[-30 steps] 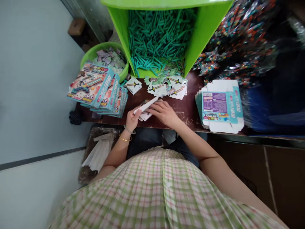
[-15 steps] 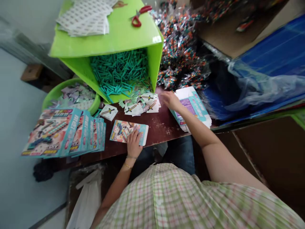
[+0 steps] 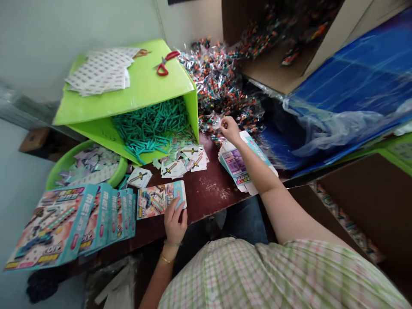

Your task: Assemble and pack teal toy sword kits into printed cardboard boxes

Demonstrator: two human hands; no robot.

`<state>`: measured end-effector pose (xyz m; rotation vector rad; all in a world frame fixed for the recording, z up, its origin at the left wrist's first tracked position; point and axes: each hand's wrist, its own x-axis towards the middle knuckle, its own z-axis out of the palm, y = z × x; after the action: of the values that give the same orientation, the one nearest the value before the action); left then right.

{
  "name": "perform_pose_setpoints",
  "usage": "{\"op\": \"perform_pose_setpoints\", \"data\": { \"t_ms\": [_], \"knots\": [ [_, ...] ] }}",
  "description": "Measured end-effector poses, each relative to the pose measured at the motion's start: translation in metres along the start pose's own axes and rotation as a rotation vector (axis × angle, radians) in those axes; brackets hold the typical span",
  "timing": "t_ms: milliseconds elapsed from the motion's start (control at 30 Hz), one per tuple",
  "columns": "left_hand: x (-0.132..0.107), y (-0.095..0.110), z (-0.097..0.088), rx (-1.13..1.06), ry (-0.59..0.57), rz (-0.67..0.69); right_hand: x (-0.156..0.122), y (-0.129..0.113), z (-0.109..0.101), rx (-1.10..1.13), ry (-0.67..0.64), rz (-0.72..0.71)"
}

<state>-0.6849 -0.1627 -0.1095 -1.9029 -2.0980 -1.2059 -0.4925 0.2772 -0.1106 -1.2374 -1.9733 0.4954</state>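
Note:
My left hand (image 3: 175,219) lies with fingers flat on the right end of a flat printed toy box (image 3: 159,198) on the dark wooden table (image 3: 212,191). My right hand (image 3: 229,128) reaches far ahead, fingers pinched at the edge of a heap of shiny clear packets with coloured pieces (image 3: 222,88). Whether a packet is in the pinch is unclear. Beneath my right forearm sits a stack of unfolded box blanks (image 3: 236,165). Small white cards with sword pictures (image 3: 183,161) lie between the two hands.
A tipped green bin (image 3: 135,92) spills teal plastic sticks (image 3: 149,124); sticker sheets (image 3: 99,73) and red scissors (image 3: 165,62) rest on top. A green basin (image 3: 85,161) of cards stands left. Finished boxes (image 3: 74,221) are fanned at the front left. Blue plastic-wrapped sheets (image 3: 347,86) fill the right.
The box went from being folded in both hands to lying flat under my left hand. My right hand left it and reached over the blanks to the packet heap. The view swung right.

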Motion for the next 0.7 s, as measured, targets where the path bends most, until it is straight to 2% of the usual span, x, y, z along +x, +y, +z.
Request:
{"op": "perform_pose_setpoints", "data": {
  "t_ms": [33,100,200,267,333,433,567,633,700],
  "knots": [
    [0.003,0.002,0.004,-0.033,-0.016,-0.011,-0.005,0.005,-0.004,0.158,0.071,0.030],
    [0.011,0.006,0.017,-0.101,-0.084,-0.051,-0.011,0.016,-0.013,0.380,0.127,0.110],
    [0.027,0.016,0.041,-0.219,-0.220,-0.110,-0.012,0.025,-0.027,0.522,0.143,0.186],
    [0.036,0.025,0.055,-0.318,-0.273,-0.151,-0.015,0.019,-0.039,0.552,0.154,0.142],
    [0.043,0.033,0.066,-0.443,-0.275,-0.231,-0.029,-0.001,-0.049,0.544,0.147,0.054],
    [0.047,0.042,0.077,-0.734,-0.250,-0.475,-0.078,-0.055,-0.056,0.474,0.030,-0.072],
    [0.047,0.046,0.081,-1.215,-0.161,-0.798,-0.177,-0.125,-0.043,0.420,-0.307,-0.308],
    [0.047,0.046,0.076,-1.304,-0.088,-0.881,-0.221,-0.142,-0.029,0.468,-0.378,-0.235],
    [0.048,0.046,0.070,-1.254,-0.032,-0.909,-0.254,-0.147,-0.013,0.587,-0.395,-0.042]
  ]
}}
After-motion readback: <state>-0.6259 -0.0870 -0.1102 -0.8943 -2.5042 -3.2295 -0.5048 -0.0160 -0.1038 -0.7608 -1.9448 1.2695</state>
